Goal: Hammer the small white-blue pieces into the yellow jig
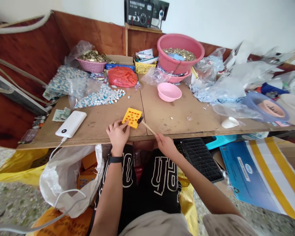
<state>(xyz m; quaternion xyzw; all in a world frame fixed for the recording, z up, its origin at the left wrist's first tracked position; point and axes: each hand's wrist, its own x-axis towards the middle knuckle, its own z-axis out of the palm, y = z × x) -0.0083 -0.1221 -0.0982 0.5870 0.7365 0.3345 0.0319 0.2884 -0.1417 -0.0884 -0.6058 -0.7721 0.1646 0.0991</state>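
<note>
A yellow block with rows of square holes (pixel 132 117) rests near the front edge of the table. My left hand (pixel 119 133) grips its near left side, thumb and fingertips against it. My right hand (pixel 165 145) is wrapped around the wooden handle of a small hammer (pixel 148 127). The hammer's black head is at the right edge of the yellow block; whether it touches is hard to tell. A pink bowl (pixel 169 91) stands beyond the block, to the right. Left of it lies a heap of small white and blue pieces (pixel 100 96).
A white power bank (pixel 71 124) with a cable lies at the left. Behind stand a large pink tub (pixel 180 60) of small metal pieces, a red plastic bag (pixel 122 76) and a pink basket (pixel 92 65). Plastic bags and a white cup (pixel 229 122) are at the right.
</note>
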